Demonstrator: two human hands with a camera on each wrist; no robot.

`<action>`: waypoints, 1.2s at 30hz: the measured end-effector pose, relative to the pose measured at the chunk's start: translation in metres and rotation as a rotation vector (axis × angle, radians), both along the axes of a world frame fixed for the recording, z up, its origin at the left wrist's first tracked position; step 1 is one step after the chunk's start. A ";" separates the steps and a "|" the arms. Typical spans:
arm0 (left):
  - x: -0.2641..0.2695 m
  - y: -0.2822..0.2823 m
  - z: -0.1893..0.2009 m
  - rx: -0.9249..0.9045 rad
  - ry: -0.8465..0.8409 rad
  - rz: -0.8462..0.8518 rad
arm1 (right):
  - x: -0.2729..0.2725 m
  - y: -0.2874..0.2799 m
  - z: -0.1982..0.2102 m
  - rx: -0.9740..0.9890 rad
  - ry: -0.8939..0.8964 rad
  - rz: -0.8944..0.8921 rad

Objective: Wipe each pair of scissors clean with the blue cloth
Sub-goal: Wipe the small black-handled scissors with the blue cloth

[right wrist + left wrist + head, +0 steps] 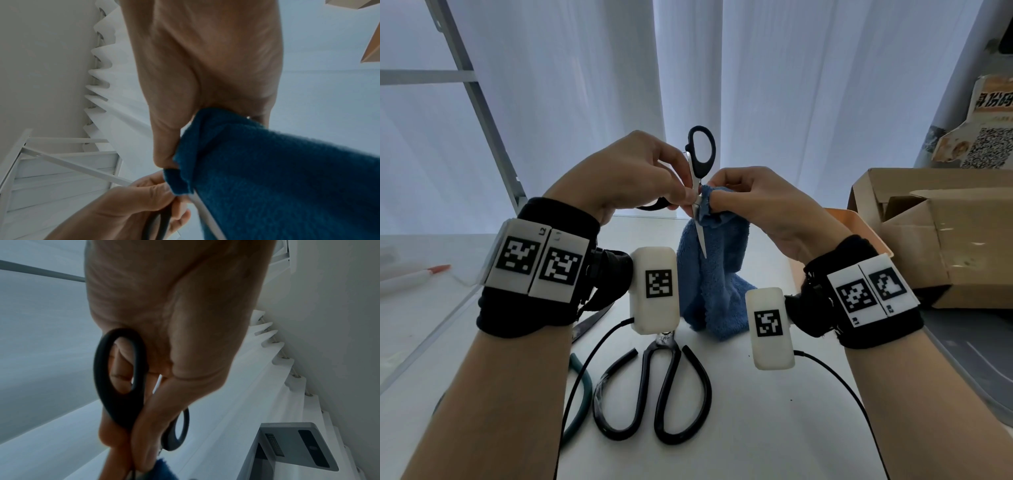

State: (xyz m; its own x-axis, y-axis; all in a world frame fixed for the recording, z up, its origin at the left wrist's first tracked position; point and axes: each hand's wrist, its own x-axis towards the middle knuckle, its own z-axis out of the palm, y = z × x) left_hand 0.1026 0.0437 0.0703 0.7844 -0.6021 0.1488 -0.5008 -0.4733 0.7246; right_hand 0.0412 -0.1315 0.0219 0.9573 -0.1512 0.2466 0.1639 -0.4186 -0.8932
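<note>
Black-handled scissors point(698, 178) are gripped near the pivot by the left hand point(619, 174), blades spread, above the counter point(774, 428). The blue cloth point(709, 270) is pinched around one blade by the right hand point(760, 209), its tail draped below. Larger scissors point(657, 387) lie beneath both wrists.

Both forearms reach forward and up from the bottom of the head view, each wrist wrapped in a black band carrying white marker blocks. The left hand point(626, 174) is raised in front, its fingers curled and pinching the black-handled scissors point(700, 161) near the pivot. The right hand point(763, 205) sits just beside it, almost touching, with thumb and fingers curled round a fold of the blue cloth point(709, 274).
</note>
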 end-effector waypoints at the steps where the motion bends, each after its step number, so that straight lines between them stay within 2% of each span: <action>1: 0.000 0.000 0.000 0.003 0.000 -0.001 | 0.000 0.000 0.000 -0.011 0.001 0.002; 36: -0.001 0.008 0.005 -0.054 0.024 0.052 | 0.000 -0.002 0.001 0.049 0.008 -0.042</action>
State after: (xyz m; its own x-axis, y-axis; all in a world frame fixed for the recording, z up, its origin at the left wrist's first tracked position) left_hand 0.1018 0.0518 0.0755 0.8184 -0.5518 0.1603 -0.4583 -0.4586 0.7613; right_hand 0.0412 -0.1339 0.0228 0.9516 -0.2032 0.2307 0.1403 -0.3808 -0.9140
